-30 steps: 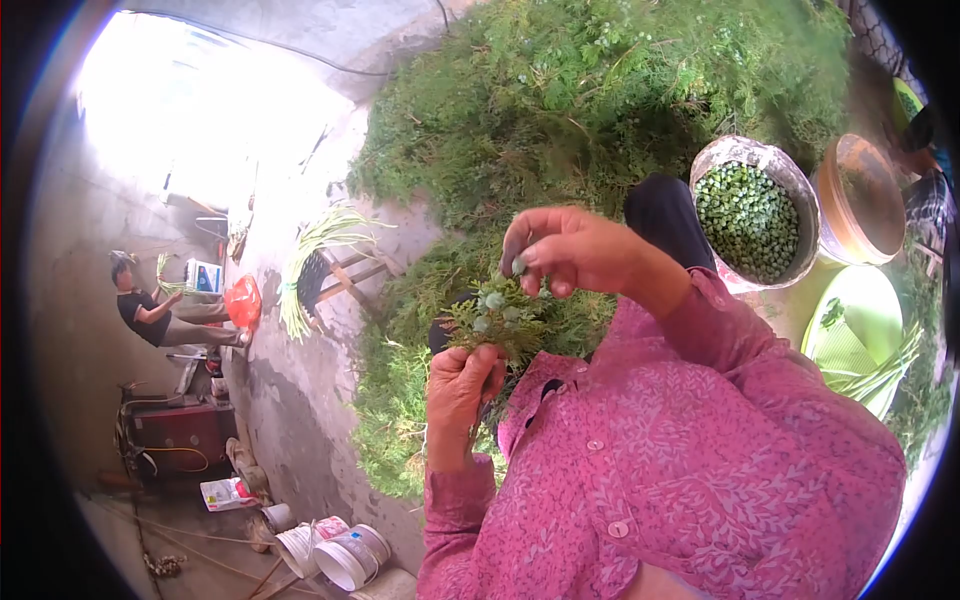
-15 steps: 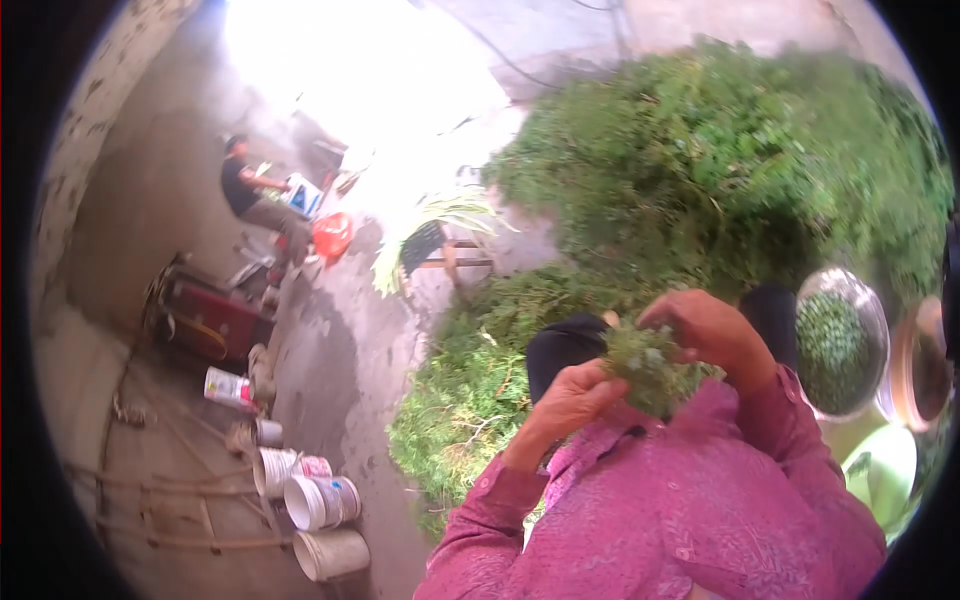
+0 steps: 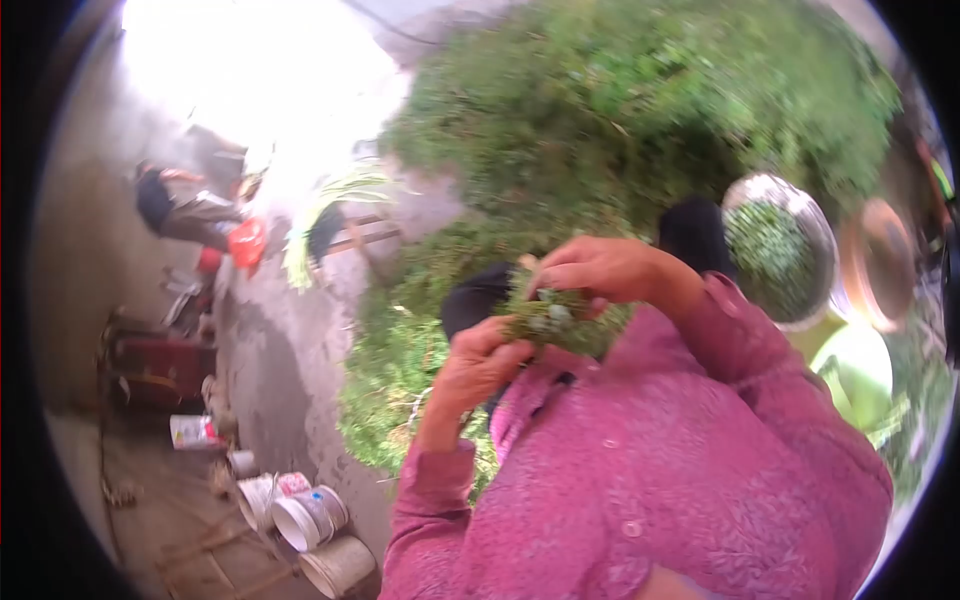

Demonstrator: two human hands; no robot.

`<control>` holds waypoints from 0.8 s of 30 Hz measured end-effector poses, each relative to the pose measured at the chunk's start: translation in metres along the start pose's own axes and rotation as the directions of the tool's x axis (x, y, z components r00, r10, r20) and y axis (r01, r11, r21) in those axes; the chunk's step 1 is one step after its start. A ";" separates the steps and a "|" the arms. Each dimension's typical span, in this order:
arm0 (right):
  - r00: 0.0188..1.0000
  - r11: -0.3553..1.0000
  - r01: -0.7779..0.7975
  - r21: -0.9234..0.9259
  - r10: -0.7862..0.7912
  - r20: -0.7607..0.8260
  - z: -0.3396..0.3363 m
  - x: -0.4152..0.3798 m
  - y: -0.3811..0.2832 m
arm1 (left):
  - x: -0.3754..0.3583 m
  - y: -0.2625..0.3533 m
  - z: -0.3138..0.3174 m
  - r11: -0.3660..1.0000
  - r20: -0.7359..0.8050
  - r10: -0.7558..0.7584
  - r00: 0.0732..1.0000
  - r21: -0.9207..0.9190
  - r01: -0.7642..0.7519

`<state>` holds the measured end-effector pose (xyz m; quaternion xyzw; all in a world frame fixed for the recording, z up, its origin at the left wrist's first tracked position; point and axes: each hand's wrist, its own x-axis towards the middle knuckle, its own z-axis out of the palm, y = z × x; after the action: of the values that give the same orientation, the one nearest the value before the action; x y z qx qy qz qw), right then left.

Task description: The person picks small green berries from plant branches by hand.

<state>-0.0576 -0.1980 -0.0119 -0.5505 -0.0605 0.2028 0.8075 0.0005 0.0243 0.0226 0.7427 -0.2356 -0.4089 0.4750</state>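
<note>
My left hand (image 3: 476,365) is closed around the lower left side of a leafy green sprig (image 3: 575,335), held in front of my chest. Small pale bluish-green lumps show among its fine leaves. At the sprig's top, my right hand (image 3: 605,268) has its fingers bent together against it; whether something small is between the fingertips is hidden. To the right of my right hand, a metal bowl (image 3: 825,275) holds many small green pieces (image 3: 768,250) that resemble berries or buds.
Large heaps of cut green branches (image 3: 640,110) lie ahead and to the left. A brown-rimmed container (image 3: 880,265) and a light green tub (image 3: 855,370) stand right. White buckets (image 3: 310,518) lie at lower left. A stool (image 3: 365,235) and another person (image 3: 175,205) are farther off.
The view has swung, shifting the surroundings leftward. My right hand has moved over the top of the sprig, closer to my left hand. The other person has bent over.
</note>
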 end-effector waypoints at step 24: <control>0.502 0.868 0.487 -0.099 -0.371 -0.781 -0.051 -0.121 -0.011 | -0.001 -0.014 -0.006 0.964 -0.074 -0.018 0.997 -0.267 -0.002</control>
<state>-0.1485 -0.2931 -0.0059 -0.4944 0.1740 -0.2595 0.8111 0.0045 0.0337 0.0119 0.6878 -0.1574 -0.4104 0.5777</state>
